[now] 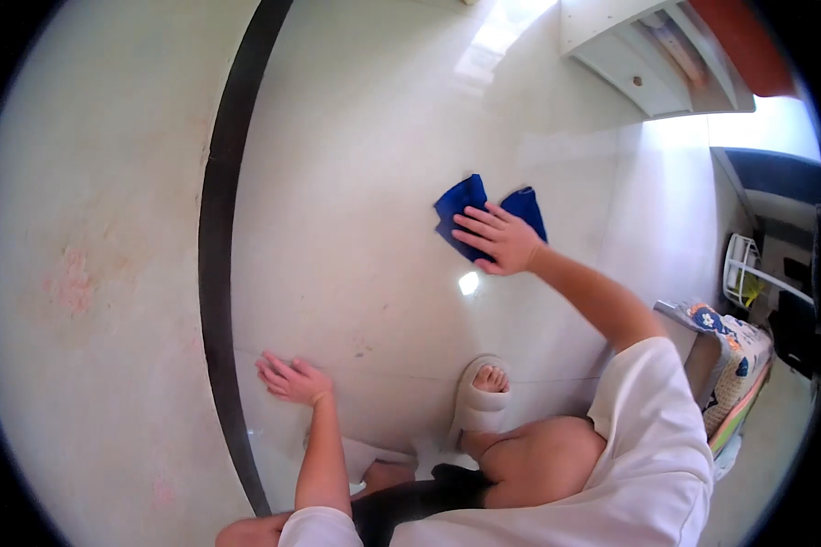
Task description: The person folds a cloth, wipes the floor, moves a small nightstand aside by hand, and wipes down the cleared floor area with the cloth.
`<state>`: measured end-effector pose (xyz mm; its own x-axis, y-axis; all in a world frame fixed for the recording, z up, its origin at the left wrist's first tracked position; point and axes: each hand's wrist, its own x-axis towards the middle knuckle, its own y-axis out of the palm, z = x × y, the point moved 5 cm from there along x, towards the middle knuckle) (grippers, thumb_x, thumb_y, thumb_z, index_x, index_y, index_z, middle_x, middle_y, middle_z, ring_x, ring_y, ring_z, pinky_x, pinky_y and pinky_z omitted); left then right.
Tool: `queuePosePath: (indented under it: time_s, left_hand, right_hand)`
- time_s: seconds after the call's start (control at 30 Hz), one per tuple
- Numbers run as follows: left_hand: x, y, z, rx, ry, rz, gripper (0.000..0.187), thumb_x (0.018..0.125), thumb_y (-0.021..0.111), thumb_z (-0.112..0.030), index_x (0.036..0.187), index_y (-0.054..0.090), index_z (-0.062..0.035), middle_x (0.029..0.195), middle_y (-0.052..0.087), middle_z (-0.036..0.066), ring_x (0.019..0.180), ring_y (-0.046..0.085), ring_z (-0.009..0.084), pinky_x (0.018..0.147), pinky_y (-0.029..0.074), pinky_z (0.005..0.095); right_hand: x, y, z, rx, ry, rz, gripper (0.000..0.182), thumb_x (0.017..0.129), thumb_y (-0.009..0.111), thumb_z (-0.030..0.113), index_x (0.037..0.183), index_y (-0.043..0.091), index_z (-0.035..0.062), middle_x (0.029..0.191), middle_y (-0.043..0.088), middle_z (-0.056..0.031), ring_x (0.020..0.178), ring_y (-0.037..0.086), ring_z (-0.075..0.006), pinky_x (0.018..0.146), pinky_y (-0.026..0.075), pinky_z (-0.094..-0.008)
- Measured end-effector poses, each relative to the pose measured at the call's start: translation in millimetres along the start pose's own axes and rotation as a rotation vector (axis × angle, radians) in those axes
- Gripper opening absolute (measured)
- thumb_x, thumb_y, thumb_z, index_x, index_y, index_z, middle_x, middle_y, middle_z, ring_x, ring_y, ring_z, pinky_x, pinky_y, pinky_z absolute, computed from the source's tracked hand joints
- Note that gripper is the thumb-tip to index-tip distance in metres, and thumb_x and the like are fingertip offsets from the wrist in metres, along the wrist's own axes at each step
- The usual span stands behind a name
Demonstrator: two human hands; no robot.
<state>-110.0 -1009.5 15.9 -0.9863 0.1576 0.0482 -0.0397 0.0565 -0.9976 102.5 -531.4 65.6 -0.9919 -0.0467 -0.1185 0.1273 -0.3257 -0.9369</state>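
A dark blue cloth [467, 196] lies on the pale, glossy tiled floor, its edges fanning out in flaps. My right hand [500, 239] rests flat on top of it with fingers stretched out, covering the middle of the cloth. Away to the left, my left hand [294, 378] is at the floor close to the dark skirting strip, fingers spread and nothing in it. Between my hands the floor [356, 264] shows a few small dark specks.
A black skirting strip [219, 228] runs along the wall [109, 182] on the left. A white drawer cabinet [629, 68] stands at the upper right. A bed with a patterned cover [734, 356] is at the right. My slippered foot [483, 397] is below the cloth.
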Motion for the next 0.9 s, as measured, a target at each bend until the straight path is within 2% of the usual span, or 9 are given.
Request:
queuePosePath:
  time_s: [0.2,0.33,0.4,0.47,0.53,0.6,0.67,0.8,0.9]
  left_hand:
    - [0.5,4.2,5.7,0.018,0.035,-0.028,0.069,0.102,0.054,-0.034,0.166,0.039,-0.0142,0.173,0.033,0.018,0.158,0.029,0.0396,0.127,0.021,0.0604]
    - [0.4,0.4,0.6,0.012,0.056,-0.044,0.069,0.101,0.057,-0.029,0.166,0.039,-0.0141,0.173,0.034,0.015,0.159,0.029,0.0373,0.127,0.022,0.0579]
    - [-0.2,1.5,1.7,0.010,0.037,-0.039,0.069,0.102,0.056,-0.029,0.167,0.037,-0.0142,0.174,0.032,0.016,0.159,0.028,0.0374,0.127,0.021,0.0579]
    - [-0.8,2.5,2.2,0.008,0.026,-0.030,0.070,0.102,0.055,-0.030,0.168,0.036,-0.0144,0.174,0.030,0.016,0.159,0.028,0.0382,0.127,0.021,0.0582]
    - [0.3,1.3,2.0,0.005,0.033,-0.018,0.071,0.101,0.056,-0.031,0.168,0.036,-0.0149,0.175,0.029,0.018,0.159,0.027,0.0396,0.128,0.020,0.0587]
    - [1.1,1.2,1.7,0.004,0.021,-0.010,0.072,0.101,0.056,-0.031,0.168,0.035,-0.0152,0.175,0.029,0.017,0.160,0.027,0.0394,0.128,0.019,0.0587]
    - [1.4,1.8,0.3,0.014,0.001,0.004,0.072,0.101,0.056,-0.032,0.168,0.035,-0.0155,0.175,0.028,0.017,0.160,0.027,0.0393,0.128,0.019,0.0588]
    - [0.2,3.6,0.3,0.029,-0.016,0.008,0.071,0.102,0.056,-0.032,0.168,0.036,-0.0159,0.175,0.028,0.018,0.160,0.027,0.0392,0.128,0.019,0.0594]
    - [-1.5,6.1,3.3,0.042,-0.013,0.003,0.071,0.103,0.054,-0.033,0.169,0.033,-0.0184,0.176,0.026,0.017,0.161,0.026,0.0377,0.127,0.020,0.0608]
  right_hand:
    - [-3.4,26.6,64.7,0.031,0.350,-0.150,0.071,0.096,0.066,0.032,0.159,0.047,0.0051,0.169,0.041,-0.0137,0.157,0.036,-0.0362,0.128,0.029,-0.0548]
    - [-70.6,53.6,104.6,0.080,0.259,-0.029,0.075,0.089,0.071,0.029,0.157,0.050,0.0061,0.166,0.043,-0.0167,0.154,0.038,-0.0400,0.126,0.032,-0.0581]
    - [-113.3,57.5,89.6,0.101,0.281,-0.061,0.074,0.089,0.070,0.028,0.157,0.049,0.0059,0.165,0.044,-0.0192,0.154,0.038,-0.0412,0.126,0.033,-0.0575]
    - [-146.8,47.6,49.8,0.070,0.477,-0.288,0.074,0.090,0.068,0.027,0.158,0.047,0.0048,0.165,0.044,-0.0212,0.155,0.037,-0.0434,0.126,0.032,-0.0568]
    - [-174.5,35.1,4.9,-0.133,0.961,-0.400,0.067,0.097,0.063,0.027,0.158,0.047,0.0037,0.166,0.043,-0.0227,0.155,0.035,-0.0454,0.127,0.028,-0.0564]
    - [-197.1,44.9,-42.6,-0.265,1.304,-0.649,0.061,0.105,0.056,0.027,0.159,0.046,0.0029,0.167,0.041,-0.0227,0.156,0.034,-0.0461,0.128,0.025,-0.0562]
    - [-187.0,43.9,-66.9,-0.300,1.436,-0.583,0.058,0.109,0.051,0.027,0.161,0.043,0.0026,0.168,0.041,-0.0219,0.157,0.032,-0.0457,0.128,0.025,-0.0556]
    - [-133.9,37.3,-79.3,-0.254,1.278,-0.587,0.059,0.107,0.053,0.026,0.161,0.044,0.0048,0.169,0.040,-0.0194,0.158,0.031,-0.0437,0.130,0.022,-0.0558]
    - [-60.0,18.0,-67.5,-0.144,1.034,-0.566,0.064,0.101,0.060,0.023,0.160,0.045,0.0051,0.170,0.040,-0.0176,0.159,0.031,-0.0411,0.130,0.023,-0.0552]
